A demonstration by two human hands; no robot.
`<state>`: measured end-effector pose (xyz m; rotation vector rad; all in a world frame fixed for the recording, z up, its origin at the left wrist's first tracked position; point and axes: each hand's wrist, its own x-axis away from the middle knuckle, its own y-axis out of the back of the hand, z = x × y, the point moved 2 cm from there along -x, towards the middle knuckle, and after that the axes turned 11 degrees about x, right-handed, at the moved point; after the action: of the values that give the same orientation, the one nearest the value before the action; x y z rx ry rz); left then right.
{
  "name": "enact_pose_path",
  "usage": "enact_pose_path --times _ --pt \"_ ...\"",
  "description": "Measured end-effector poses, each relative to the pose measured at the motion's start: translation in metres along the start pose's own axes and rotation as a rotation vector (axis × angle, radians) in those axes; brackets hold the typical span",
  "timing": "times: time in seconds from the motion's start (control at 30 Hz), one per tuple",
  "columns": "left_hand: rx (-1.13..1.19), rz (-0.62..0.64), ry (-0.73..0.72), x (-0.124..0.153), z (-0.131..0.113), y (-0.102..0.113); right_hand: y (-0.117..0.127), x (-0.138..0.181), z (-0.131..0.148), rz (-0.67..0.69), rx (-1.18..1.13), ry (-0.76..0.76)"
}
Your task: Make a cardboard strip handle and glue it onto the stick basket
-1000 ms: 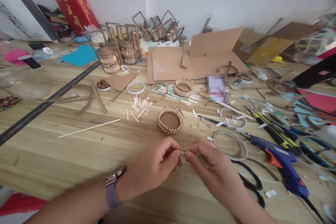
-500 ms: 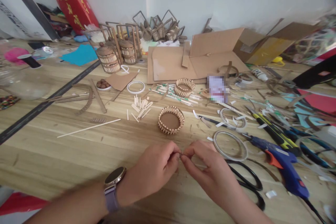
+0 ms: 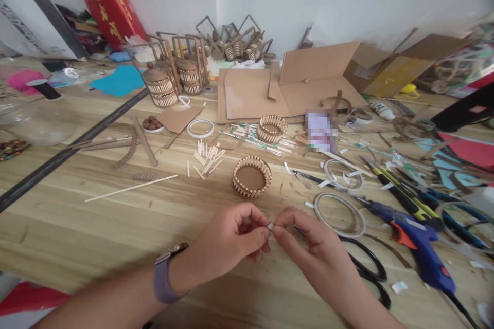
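My left hand (image 3: 235,234), with a watch (image 3: 170,267) on its wrist, and my right hand (image 3: 304,236) meet fingertip to fingertip above the wooden table. Thumbs and forefingers of both pinch a small white piece (image 3: 270,226), perhaps tape or its backing; most of it is hidden. Just beyond them stands a round basket (image 3: 251,178) with a cardboard base and a wall of short wooden sticks. A similar basket (image 3: 272,129) sits farther back. Under my right hand lie scissors with black handles (image 3: 366,259), partly covered.
Cut sticks (image 3: 208,157) lie left of the basket. On the right are tape rolls (image 3: 339,214), a blue glue gun (image 3: 417,241) and a yellow-black cutter (image 3: 405,193). Cardboard (image 3: 250,92) and finished lidded baskets (image 3: 160,87) stand at the back. A long thin stick (image 3: 131,188) lies left.
My left wrist has turned and its fingers have opened out a little. A small white piece now shows between the fingertips. The baskets and tools have stayed put.
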<state>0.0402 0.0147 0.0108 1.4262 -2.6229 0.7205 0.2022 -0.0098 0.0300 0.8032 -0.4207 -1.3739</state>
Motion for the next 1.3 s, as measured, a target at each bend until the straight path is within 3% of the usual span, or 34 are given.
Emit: enact_pose_path --times 0.23,0.43,0.53,0.87,1.0,1.13,1.3 --pt "0.058 -0.005 0.042 0.0 0.0 -0.001 -0.001 0.002 0.001 -0.053 0.083 0.095" --pt "0.061 -0.113 0.05 -0.002 0.001 0.001 -0.003 0.01 0.008 -0.422 0.378 0.355" --pt "0.038 -0.139 0.044 -0.001 0.003 0.001 -0.004 0.011 0.013 -0.491 0.475 0.37" --pt "-0.328 -0.139 -0.087 0.008 0.001 -0.002 -0.007 0.01 0.012 -0.435 0.436 0.301" --pt "-0.484 -0.142 -0.158 0.008 -0.001 -0.002 -0.003 0.009 0.008 -0.354 0.456 0.337" --pt "-0.571 -0.133 -0.177 0.008 -0.003 -0.001 0.0 0.007 0.003 -0.241 0.49 0.405" --pt "-0.599 -0.091 -0.168 0.008 -0.008 0.0 0.001 0.005 0.004 -0.265 0.435 0.396"
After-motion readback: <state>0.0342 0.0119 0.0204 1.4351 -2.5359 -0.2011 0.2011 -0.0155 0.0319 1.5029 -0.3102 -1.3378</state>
